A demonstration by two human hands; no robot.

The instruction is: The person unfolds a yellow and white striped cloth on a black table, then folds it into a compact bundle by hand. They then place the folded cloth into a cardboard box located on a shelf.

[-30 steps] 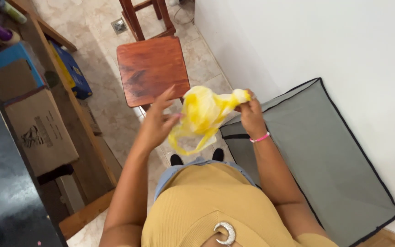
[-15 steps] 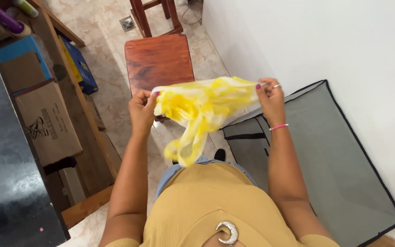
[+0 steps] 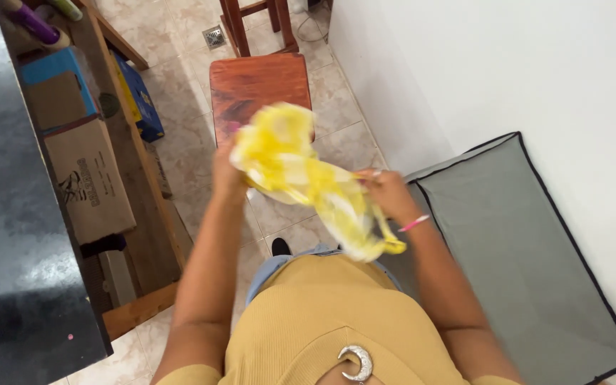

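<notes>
Cloth: a thin yellow-and-white cloth [image 3: 301, 171], blurred, held in the air between both hands, above the tiled floor [image 3: 180, 142] and just near of the wooden chair. Its bunched upper part sits at the left; a narrower tail hangs down to the right and ends near the person's waist.
Left hand: the left hand [image 3: 226, 171] is mostly hidden behind the bunched end of the cloth. It appears to grip that end, but how the fingers lie cannot be told.
Right hand: the right hand [image 3: 386, 192] is lower and to the right, fingers closed together on the cloth's trailing part; a pink wristband [image 3: 413, 223] sits on the wrist.
Chair: a reddish-brown wooden chair [image 3: 258, 82] stands on the floor, far of the hands, its seat partly covered by the cloth.
Right side: a grey fabric panel with black edging [image 3: 529, 249] leans against the white wall [image 3: 500, 64].
Left side: a dark countertop [image 3: 8, 214] fills the left edge; beside it a wooden shelf frame holds a brown cardboard box [image 3: 90, 178] and a blue box [image 3: 55, 68].
Person: wears a mustard ribbed top [image 3: 315, 321] with a silver crescent ornament [image 3: 356, 362].
</notes>
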